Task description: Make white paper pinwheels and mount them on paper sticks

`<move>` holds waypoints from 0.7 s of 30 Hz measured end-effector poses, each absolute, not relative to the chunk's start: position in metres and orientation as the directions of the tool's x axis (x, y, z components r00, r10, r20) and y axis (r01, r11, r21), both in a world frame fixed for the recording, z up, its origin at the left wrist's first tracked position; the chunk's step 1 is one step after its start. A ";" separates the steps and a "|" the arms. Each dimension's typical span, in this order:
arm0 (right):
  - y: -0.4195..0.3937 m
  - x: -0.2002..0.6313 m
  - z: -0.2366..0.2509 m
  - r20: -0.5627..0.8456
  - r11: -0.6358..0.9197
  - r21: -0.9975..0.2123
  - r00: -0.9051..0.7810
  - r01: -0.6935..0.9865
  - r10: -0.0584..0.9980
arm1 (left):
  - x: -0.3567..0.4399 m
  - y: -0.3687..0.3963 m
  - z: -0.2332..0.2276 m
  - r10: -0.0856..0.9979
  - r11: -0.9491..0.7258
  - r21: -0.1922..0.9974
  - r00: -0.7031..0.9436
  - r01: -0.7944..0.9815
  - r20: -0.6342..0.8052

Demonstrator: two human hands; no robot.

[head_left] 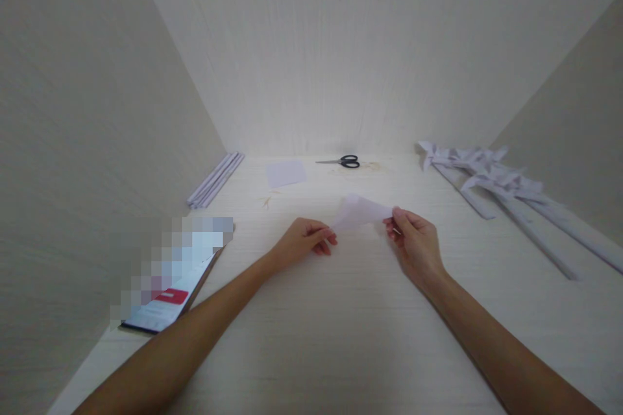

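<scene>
Small white paper sheet (pixel 361 212), raised just above the tabletop (pixel 341 337), pinched at opposite ends by left hand (pixel 304 241) and right hand (pixel 415 240), apparently for folding; scissors (pixel 343 161), paper square (pixel 286 173) and folded paper pieces (pixel 491 181) lie beyond.

Bare tabletop (pixel 341 337) lies open all around the left hand (pixel 304 243) and right hand (pixel 416 243), widest toward six o'clock. At nine o'clock a phone (pixel 170 301) lies by the left wall, with paper strips (pixel 215 179) at ten. Scissors (pixel 343 161) and a paper square (pixel 285 173) lie at twelve; folded paper pieces (pixel 506 191) crowd two o'clock.
</scene>
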State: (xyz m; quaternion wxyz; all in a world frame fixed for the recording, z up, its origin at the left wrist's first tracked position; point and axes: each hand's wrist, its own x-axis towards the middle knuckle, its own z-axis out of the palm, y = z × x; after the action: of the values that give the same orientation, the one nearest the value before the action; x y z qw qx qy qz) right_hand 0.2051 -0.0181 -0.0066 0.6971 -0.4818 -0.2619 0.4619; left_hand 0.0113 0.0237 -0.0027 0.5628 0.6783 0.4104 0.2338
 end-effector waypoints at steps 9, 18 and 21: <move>-0.017 0.200 -0.003 -0.271 0.136 -0.734 0.471 -0.665 0.840 | 0.016 0.015 -0.005 0.867 -0.142 0.930 0.495 0.338 -0.047; -0.019 0.198 -0.006 -0.222 0.162 -0.746 0.470 -0.646 0.854 | 0.020 0.004 0.004 0.855 -0.378 0.822 0.502 0.427 0.133; -0.019 0.197 -0.005 -0.212 0.132 -0.758 0.432 -0.639 0.876 | 0.021 0.003 0.007 0.843 -0.414 0.808 0.510 0.418 0.168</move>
State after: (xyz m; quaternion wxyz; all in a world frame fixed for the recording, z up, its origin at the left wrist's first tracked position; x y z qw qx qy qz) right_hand 0.1969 -0.0194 -0.0053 0.7384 -0.4135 -0.1438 0.5130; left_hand 0.0207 0.0025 0.0069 0.3645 0.7888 0.4000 0.2915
